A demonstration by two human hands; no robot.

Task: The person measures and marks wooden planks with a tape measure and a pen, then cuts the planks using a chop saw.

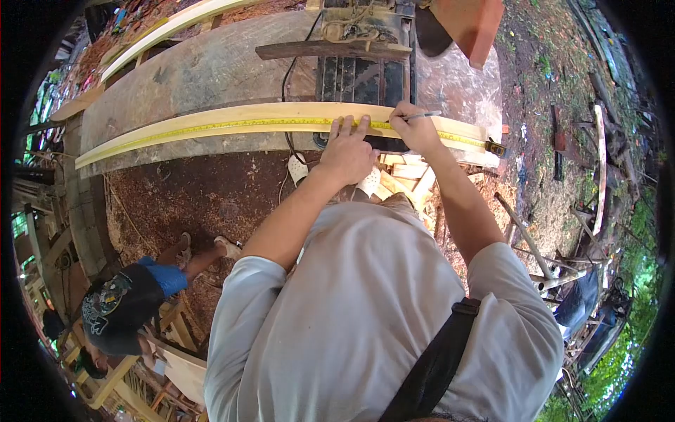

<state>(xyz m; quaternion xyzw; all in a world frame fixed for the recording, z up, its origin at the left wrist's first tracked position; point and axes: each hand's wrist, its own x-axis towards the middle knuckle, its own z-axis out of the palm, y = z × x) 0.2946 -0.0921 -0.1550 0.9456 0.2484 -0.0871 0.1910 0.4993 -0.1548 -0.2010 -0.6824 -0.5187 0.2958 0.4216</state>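
Observation:
A long pale wooden board (253,111) lies across the workbench in front of me. Stretched along it is a yellow tape measure (211,128), whose dark case (496,148) sits at the board's right end. My left hand (348,153) rests on the board with its fingers spread, fingertips lying over the tape. Just to its right, my right hand (416,132) is closed around a slim pencil-like marker (427,114), held close to the board and the tape. The marker's tip is hard to make out beside the fingers.
Behind the board, a dark metal machine (362,77) stands on the worn bench top (211,63), with a black cable (287,91) running down. A reddish-brown timber piece (470,28) juts in at the top. Another person (119,306) is at lower left, among wooden frames. Scrap wood (404,176) lies below the bench.

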